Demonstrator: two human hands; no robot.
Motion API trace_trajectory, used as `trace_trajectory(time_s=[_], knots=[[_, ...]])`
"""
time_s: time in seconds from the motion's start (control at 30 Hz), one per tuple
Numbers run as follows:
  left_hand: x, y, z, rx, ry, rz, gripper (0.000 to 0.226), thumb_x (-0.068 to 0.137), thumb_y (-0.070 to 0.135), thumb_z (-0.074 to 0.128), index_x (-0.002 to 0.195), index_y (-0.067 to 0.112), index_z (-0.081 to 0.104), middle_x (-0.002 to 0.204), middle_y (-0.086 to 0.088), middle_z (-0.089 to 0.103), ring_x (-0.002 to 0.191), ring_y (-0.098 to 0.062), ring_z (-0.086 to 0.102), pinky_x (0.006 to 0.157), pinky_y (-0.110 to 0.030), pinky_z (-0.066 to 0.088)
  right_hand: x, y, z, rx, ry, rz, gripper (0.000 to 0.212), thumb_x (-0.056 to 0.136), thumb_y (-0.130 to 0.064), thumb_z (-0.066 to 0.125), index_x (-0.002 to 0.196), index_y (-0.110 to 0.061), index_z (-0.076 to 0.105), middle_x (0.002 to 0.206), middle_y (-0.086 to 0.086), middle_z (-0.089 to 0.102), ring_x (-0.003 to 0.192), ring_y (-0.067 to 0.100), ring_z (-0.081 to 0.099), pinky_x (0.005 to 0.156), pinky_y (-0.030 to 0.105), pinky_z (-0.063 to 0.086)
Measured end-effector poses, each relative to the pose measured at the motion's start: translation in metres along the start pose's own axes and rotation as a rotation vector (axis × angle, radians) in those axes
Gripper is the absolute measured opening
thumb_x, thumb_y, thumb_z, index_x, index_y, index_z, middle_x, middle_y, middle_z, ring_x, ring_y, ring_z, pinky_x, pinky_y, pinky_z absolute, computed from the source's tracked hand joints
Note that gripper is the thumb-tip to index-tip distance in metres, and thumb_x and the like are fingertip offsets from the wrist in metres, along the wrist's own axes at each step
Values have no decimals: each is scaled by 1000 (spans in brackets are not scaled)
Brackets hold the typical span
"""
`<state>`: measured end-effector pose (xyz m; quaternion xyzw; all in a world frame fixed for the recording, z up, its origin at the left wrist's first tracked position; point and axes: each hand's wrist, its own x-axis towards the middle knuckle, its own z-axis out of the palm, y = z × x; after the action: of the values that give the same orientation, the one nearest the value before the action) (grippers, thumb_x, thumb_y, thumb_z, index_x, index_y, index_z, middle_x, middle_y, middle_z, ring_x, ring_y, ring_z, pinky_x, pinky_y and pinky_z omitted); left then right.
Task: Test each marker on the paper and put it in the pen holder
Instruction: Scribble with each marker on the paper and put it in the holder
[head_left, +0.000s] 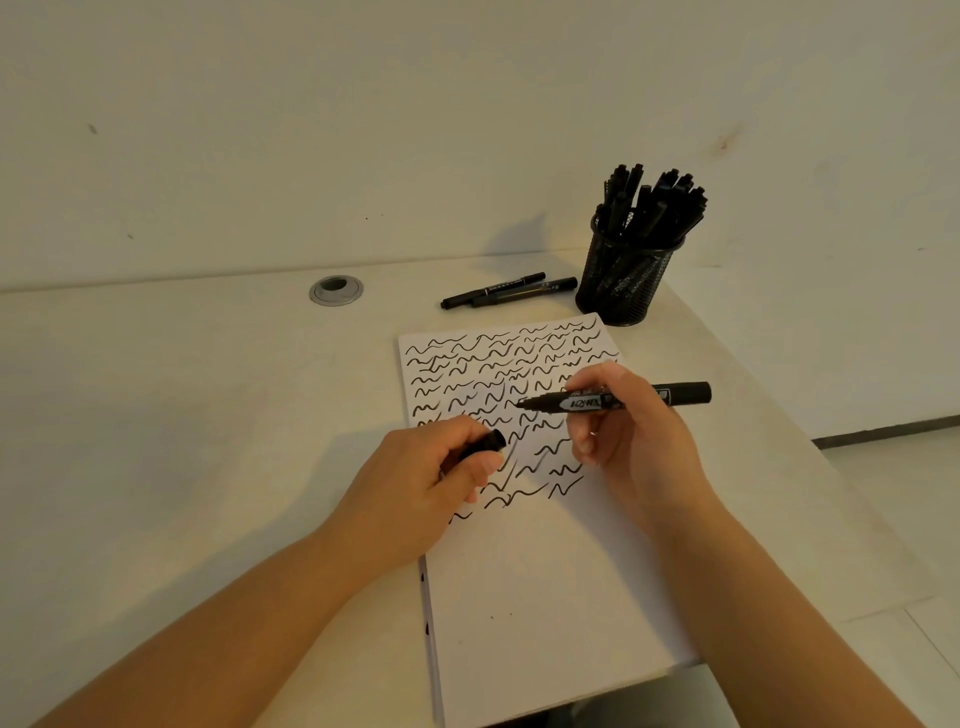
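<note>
A white sheet of paper (545, 571) lies on the desk, its upper half covered in black squiggles. My right hand (628, 441) holds an uncapped black marker (685, 393) level above the paper, tip pointing left. My left hand (415, 483) is closed around the marker's black cap (491, 441), just left of the tip. A black mesh pen holder (626, 275) stands behind the paper at the right, filled with several black markers. Two capped black markers (506, 291) lie on the desk to the left of the holder.
A round metal cable grommet (336, 290) is set in the white desk (182, 415) at the back. A pale wall rises right behind the desk. The desk's right edge runs diagonally past the holder, with floor (909, 519) beyond it.
</note>
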<state>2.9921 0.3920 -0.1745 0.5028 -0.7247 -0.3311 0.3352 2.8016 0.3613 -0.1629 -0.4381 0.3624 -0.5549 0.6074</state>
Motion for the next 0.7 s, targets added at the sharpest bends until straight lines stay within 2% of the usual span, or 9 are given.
trace_trajectory(time_s=[0.1, 0.2, 0.33, 0.43, 0.57, 0.63, 0.7], knots=[[-1, 1, 0, -3, -8, 3, 14, 87, 38, 51, 76, 46, 55, 65, 16, 61, 61, -3, 60, 68, -43, 54, -1, 2, 0, -20, -23, 11, 28, 81, -31, 49, 65, -18, 68, 48, 2, 53, 42, 13, 43, 39, 21, 36], [0, 2, 0, -7, -9, -9, 8, 82, 45, 48, 78, 44, 55, 66, 16, 62, 60, -4, 60, 67, -43, 54, -2, 3, 0, -43, -38, 10, 28, 81, -31, 49, 65, -18, 67, 47, 2, 53, 42, 13, 44, 40, 21, 36], [0, 3, 0, -1, -6, -18, 8, 83, 43, 50, 78, 43, 56, 66, 14, 62, 61, -13, 61, 64, -44, 53, -4, 6, 0, -110, -87, 5, 26, 80, -34, 51, 67, -17, 68, 49, 2, 53, 43, 13, 45, 41, 20, 36], [-1, 3, 0, 36, -4, -2, 15, 88, 37, 54, 76, 46, 55, 64, 17, 62, 59, -15, 59, 59, -37, 49, -6, 7, 2, -185, -132, 12, 25, 74, -40, 55, 68, -19, 67, 51, 1, 55, 46, 13, 47, 43, 19, 36], [-1, 5, -1, 104, -2, 47, 14, 86, 43, 51, 76, 35, 56, 68, 15, 60, 57, -7, 54, 52, -17, 39, -8, 9, 3, -262, -183, 14, 23, 82, -30, 50, 70, -19, 66, 52, 0, 54, 49, 14, 47, 44, 19, 34], [-2, 7, 0, 148, 13, 87, 16, 84, 43, 48, 75, 33, 56, 63, 9, 57, 61, -9, 54, 52, -18, 38, -8, 9, 4, -252, -184, 14, 23, 82, -28, 49, 69, -17, 65, 50, 2, 53, 48, 15, 45, 44, 20, 33], [-2, 11, 1, 196, 29, 146, 16, 86, 41, 46, 78, 31, 55, 58, 13, 51, 63, -11, 52, 53, -18, 37, -9, 8, 6, -218, -195, 1, 25, 82, -27, 47, 68, -14, 63, 48, 5, 51, 45, 16, 44, 43, 20, 33]])
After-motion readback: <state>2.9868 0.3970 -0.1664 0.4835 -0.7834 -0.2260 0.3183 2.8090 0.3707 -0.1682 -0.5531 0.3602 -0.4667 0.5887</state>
